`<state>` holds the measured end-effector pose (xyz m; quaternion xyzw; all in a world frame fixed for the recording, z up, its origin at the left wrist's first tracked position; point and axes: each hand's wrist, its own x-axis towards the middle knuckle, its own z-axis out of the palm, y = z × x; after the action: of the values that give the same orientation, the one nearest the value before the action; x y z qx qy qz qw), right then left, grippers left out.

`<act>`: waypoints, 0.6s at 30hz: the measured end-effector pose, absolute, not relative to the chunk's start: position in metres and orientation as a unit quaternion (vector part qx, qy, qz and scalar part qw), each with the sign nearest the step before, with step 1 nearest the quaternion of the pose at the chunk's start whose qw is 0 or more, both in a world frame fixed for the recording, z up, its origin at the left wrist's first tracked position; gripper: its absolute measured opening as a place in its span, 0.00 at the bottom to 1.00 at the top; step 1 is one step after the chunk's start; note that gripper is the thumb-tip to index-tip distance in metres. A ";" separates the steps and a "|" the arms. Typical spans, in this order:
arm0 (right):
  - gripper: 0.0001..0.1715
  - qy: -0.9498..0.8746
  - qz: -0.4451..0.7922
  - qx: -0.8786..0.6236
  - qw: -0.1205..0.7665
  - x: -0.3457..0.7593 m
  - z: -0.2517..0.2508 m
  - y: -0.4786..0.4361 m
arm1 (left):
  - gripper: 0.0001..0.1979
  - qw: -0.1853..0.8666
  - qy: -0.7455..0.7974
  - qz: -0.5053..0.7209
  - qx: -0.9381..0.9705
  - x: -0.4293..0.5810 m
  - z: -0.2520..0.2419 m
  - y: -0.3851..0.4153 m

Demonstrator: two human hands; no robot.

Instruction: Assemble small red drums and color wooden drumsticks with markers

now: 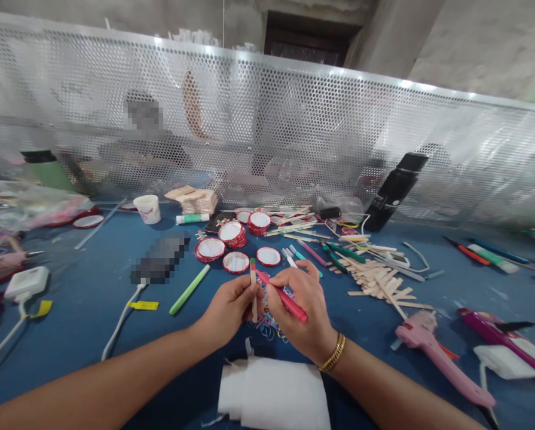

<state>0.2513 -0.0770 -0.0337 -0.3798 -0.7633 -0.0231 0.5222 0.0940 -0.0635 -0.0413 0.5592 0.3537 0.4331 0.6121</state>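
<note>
My left hand [231, 309] is closed around a wooden craft stick [253, 276], held upright, with green at its top end and red just below. Between the fingers of my right hand [306, 306] is a pinkish-red marker [290, 302], its tip at the coloured part of the stick; I cannot tell if they touch. Small coloured rubber bands [269, 329] lie heaped on the blue table beneath both hands. A light green marker [189, 289] rests left of my left hand. Just beyond the hands are red-rimmed lids with white insides [236, 262].
Loose craft sticks [377, 278] are piled at right, near pliers [336, 258]. A pink glue gun [442, 352] lies front right, a folded white cloth [274, 391] nearest me. A phone [160, 257], paper cup [147, 209] and black bottle [393, 191] stand or lie before a perforated metal screen [231, 119].
</note>
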 end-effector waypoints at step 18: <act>0.04 -0.761 -0.031 -0.383 0.523 0.251 -0.032 -0.076 | 0.23 0.594 0.358 0.425 0.582 0.093 -0.044 -0.063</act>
<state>0.2513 -0.0758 -0.0325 -0.3827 -0.7610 -0.0305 0.5229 0.0925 -0.0633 -0.0444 0.5819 0.3581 0.4248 0.5939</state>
